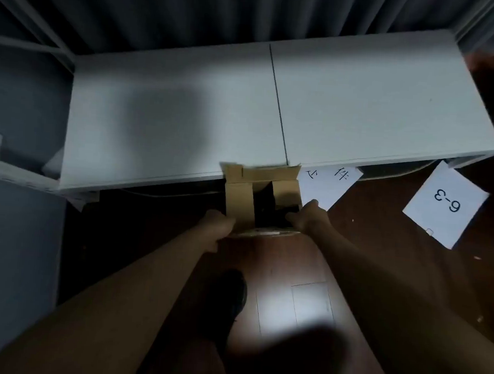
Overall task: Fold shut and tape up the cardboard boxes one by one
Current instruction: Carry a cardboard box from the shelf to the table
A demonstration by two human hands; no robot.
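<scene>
A long white table [172, 118] stands before grey curtains. At its near edge, over the dark wood floor, is a small brown cardboard box [240, 198] — flaps up, inside too dark to read. The left hand [218, 228] and right hand [307, 218] grip its sides, fingers curled round.

Both bare arms reach forward; left grip [218, 227] and right grip [307, 219] curl closed, facing each other.

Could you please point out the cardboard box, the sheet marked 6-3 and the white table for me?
cardboard box [238, 203]: head view, on its folded left flap.
sheet marked 6-3 [429, 215]: head view, on blank paper below the number.
white table [169, 118]: head view, on the bare tabletop left of the seam.
</scene>
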